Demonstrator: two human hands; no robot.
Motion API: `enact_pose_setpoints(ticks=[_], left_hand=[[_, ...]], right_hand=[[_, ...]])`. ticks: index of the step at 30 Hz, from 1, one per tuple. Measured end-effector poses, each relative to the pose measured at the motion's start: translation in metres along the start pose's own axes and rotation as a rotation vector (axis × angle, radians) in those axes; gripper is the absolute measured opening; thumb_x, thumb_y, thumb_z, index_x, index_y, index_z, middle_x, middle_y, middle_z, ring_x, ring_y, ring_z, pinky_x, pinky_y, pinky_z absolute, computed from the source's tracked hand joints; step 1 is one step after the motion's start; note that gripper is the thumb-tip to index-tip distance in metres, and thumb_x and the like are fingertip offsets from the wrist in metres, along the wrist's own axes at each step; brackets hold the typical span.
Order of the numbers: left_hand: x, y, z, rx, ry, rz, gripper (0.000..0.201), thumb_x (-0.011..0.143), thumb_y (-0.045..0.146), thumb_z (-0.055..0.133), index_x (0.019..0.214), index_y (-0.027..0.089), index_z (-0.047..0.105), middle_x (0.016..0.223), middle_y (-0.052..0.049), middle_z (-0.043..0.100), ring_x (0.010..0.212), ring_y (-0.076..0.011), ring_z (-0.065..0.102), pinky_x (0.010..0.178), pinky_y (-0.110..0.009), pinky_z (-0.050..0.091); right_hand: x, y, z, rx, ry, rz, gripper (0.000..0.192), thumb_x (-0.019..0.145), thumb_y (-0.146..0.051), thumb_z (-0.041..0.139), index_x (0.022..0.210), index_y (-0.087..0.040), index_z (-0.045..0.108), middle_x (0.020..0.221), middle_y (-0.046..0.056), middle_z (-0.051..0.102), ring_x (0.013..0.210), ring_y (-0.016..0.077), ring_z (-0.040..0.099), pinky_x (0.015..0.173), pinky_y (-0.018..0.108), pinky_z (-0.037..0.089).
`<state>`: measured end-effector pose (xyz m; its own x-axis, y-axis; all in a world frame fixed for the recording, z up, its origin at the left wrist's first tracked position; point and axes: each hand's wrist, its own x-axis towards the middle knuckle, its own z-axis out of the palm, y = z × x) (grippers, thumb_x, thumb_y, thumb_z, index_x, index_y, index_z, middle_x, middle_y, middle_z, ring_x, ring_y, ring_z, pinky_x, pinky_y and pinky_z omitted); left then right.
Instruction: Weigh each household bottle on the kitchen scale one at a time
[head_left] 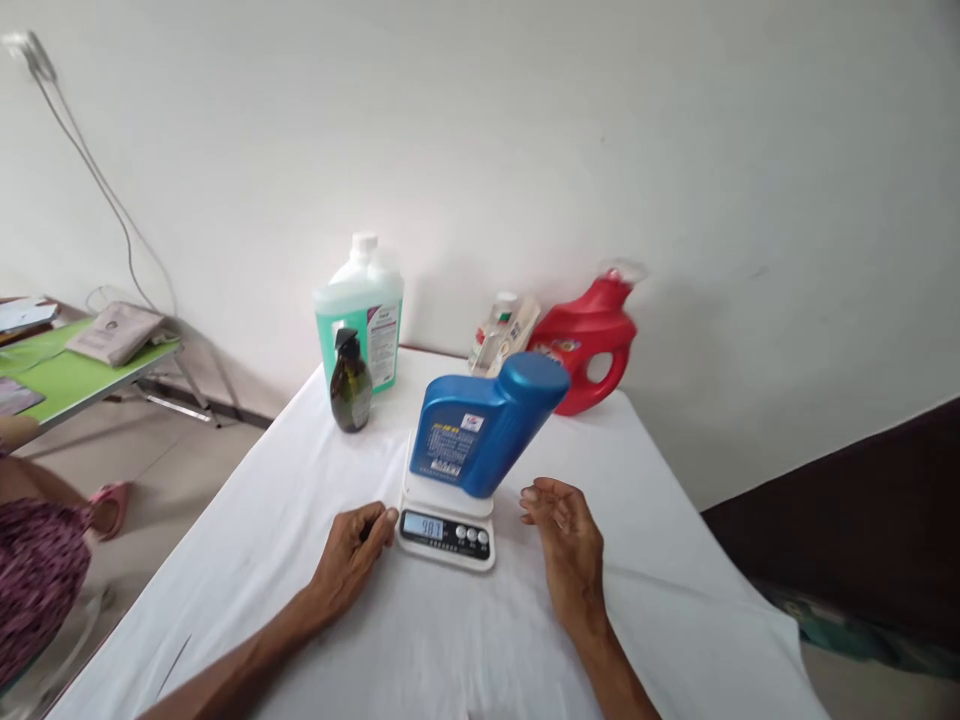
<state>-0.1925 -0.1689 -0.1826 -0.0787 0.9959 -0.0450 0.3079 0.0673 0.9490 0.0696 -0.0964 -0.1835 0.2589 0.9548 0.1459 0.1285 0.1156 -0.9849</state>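
A blue jug-shaped plastic bottle (457, 430) with a broad cap stands on the white digital kitchen scale (484, 562), its neck leaning to the right. The scale's lit display seems to read 987. At the scale's left front corner rests my left hand (351, 550), fingers curled in and thumb tip at or very near the edge; I see nothing held in it. My right hand (566, 540) hovers just right of the scale, apart from the bottle, its fingers loosely bent and holding nothing.
Behind stand a jug of green liquid (352, 290), a dark pump bottle (351, 390), a clear bottle (495, 335) and a red detergent jug (592, 335). White cloth (360, 640) covers the table. At left, a person's leg (45, 490) shows beside a green table (60, 370).
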Motion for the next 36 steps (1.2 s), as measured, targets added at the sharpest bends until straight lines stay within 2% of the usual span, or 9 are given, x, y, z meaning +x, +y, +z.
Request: enact_pose_setpoints(ticks=[3, 5, 9, 15, 17, 20, 26, 31, 36], left_hand=[[0.002, -0.002, 0.002, -0.005, 0.010, -0.007, 0.069, 0.091, 0.084, 0.047, 0.063, 0.021, 0.043, 0.061, 0.002, 0.038, 0.060, -0.0144, 0.036, 0.059, -0.029, 0.028], [0.003, -0.003, 0.003, -0.011, 0.011, -0.029, 0.072, 0.088, 0.089, 0.048, 0.063, 0.022, 0.041, 0.061, 0.002, 0.035, 0.060, -0.0146, 0.035, 0.059, -0.029, 0.028], [0.004, -0.004, 0.003, -0.028, 0.014, -0.072, 0.072, 0.085, 0.091, 0.050, 0.064, 0.022, 0.038, 0.064, 0.002, 0.032, 0.061, -0.0147, 0.033, 0.058, -0.028, 0.028], [0.005, -0.002, 0.002, -0.054, 0.010, -0.101, 0.074, 0.080, 0.092, 0.055, 0.064, 0.023, 0.036, 0.064, 0.003, 0.029, 0.061, -0.0138, 0.030, 0.057, -0.028, 0.027], [0.006, -0.001, 0.002, -0.073, 0.017, -0.110, 0.073, 0.080, 0.091, 0.056, 0.064, 0.023, 0.036, 0.063, 0.004, 0.028, 0.060, -0.0134, 0.029, 0.056, -0.027, 0.026], [0.006, -0.002, 0.002, -0.080, 0.010, -0.115, 0.072, 0.082, 0.090, 0.056, 0.064, 0.022, 0.037, 0.064, 0.004, 0.027, 0.060, -0.0129, 0.028, 0.056, -0.027, 0.026], [0.006, -0.011, 0.001, -0.041, -0.021, -0.085, 0.069, 0.088, 0.086, 0.053, 0.065, 0.021, 0.040, 0.063, 0.003, 0.031, 0.061, -0.0129, 0.032, 0.057, -0.026, 0.027], [0.006, -0.014, 0.002, -0.051, -0.020, -0.069, 0.066, 0.092, 0.081, 0.053, 0.066, 0.021, 0.041, 0.063, 0.004, 0.031, 0.060, -0.0122, 0.032, 0.056, -0.027, 0.026], [0.006, -0.011, 0.002, -0.036, -0.026, -0.088, 0.066, 0.093, 0.081, 0.050, 0.067, 0.021, 0.040, 0.063, 0.004, 0.032, 0.060, -0.0121, 0.032, 0.056, -0.027, 0.026]], right_hand=[[0.015, -0.025, 0.011, 0.048, -0.073, -0.114, 0.073, 0.069, -0.058, 0.093, 0.128, -0.027, 0.064, 0.134, 0.012, 0.071, 0.124, 0.0340, 0.067, 0.100, 0.049, 0.057], [0.023, -0.045, 0.021, 0.076, -0.184, -0.176, 0.081, 0.065, -0.051, 0.096, 0.135, -0.029, 0.060, 0.141, 0.010, 0.069, 0.130, 0.0341, 0.065, 0.107, 0.052, 0.054], [0.035, -0.076, 0.041, 0.202, -0.390, -0.088, 0.075, 0.070, -0.044, 0.095, 0.135, -0.027, 0.061, 0.125, 0.007, 0.077, 0.114, 0.0318, 0.073, 0.097, 0.046, 0.061], [0.039, -0.079, 0.051, 0.331, -0.374, -0.072, 0.053, 0.072, -0.045, 0.094, 0.118, -0.028, 0.074, 0.110, 0.002, 0.082, 0.103, 0.0330, 0.077, 0.092, 0.050, 0.064], [0.042, -0.077, 0.049, 0.345, -0.331, -0.063, 0.053, 0.072, -0.046, 0.095, 0.118, -0.028, 0.075, 0.109, 0.003, 0.083, 0.101, 0.0331, 0.078, 0.091, 0.049, 0.064], [0.052, -0.078, 0.038, 0.346, -0.177, -0.041, 0.059, 0.069, -0.049, 0.097, 0.116, -0.021, 0.076, 0.105, 0.008, 0.083, 0.097, 0.0334, 0.078, 0.086, 0.047, 0.065], [0.100, -0.077, -0.010, 0.202, 0.171, -0.162, 0.065, 0.062, -0.052, 0.099, 0.114, -0.020, 0.076, 0.105, 0.008, 0.082, 0.095, 0.0325, 0.077, 0.088, 0.048, 0.063], [0.147, -0.039, -0.037, 0.072, 0.352, -0.176, 0.078, 0.058, -0.053, 0.097, 0.124, -0.021, 0.072, 0.112, 0.008, 0.079, 0.100, 0.0324, 0.075, 0.092, 0.051, 0.061], [0.181, -0.004, -0.040, 0.032, 0.410, -0.181, 0.072, 0.060, -0.054, 0.095, 0.119, -0.021, 0.070, 0.110, 0.007, 0.077, 0.097, 0.0295, 0.074, 0.090, 0.049, 0.062]])
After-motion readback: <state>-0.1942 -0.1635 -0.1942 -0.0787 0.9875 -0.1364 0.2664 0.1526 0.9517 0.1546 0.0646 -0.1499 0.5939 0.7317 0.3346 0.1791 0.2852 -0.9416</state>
